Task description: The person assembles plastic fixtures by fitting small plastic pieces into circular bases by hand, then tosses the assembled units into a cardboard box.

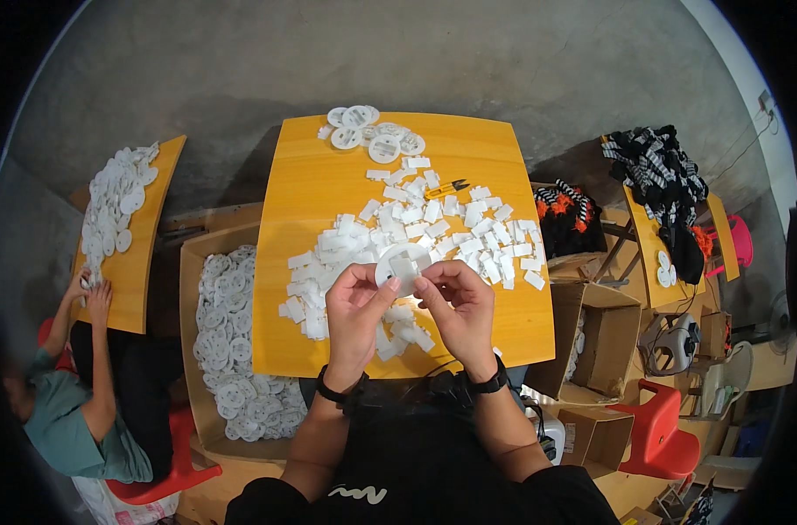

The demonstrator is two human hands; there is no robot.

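Note:
Between my two hands I hold a round white plastic disc (400, 260), lifted over the near part of the yellow table (311, 188). My left hand (360, 308) grips its left edge, thumb on top. The fingers of my right hand (459, 306) close on its right edge. Part of the disc's lower rim is hidden by my thumbs. Around and beyond the hands lies a loose heap of small white rectangular plastic pieces (354, 248). Several finished-looking white discs (384, 148) are piled at the table's far left.
Yellow-handled snips (448, 188) lie among the pieces. A big cardboard box (193, 350) of white discs stands left, an open box (613, 337) right. Another person (92, 420) works at a left table. Dark striped cloth (652, 171) covers a right table; a red stool (661, 433) stands nearby.

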